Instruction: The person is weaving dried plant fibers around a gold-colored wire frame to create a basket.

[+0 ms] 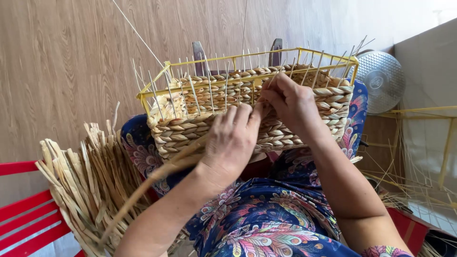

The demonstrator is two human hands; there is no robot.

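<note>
My left hand (232, 138) grips a stiff, pliable fibre strand (157, 173). My right hand (290, 102) pinches the weave on the light basket (200, 128), best held by its near wall.

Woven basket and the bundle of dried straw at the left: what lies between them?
In the head view, the person's knee in blue patterned cloth lies between the woven basket and the straw bundle.

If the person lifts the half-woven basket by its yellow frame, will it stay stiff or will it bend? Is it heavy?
The basket would probably stay stiff: its braided rows are packed tightly around a yellow frame with thin upright rods. It is likely light for its size, since it looks like dried fibre over thin bars. The loose strand under the left hand would likely flop.
</note>
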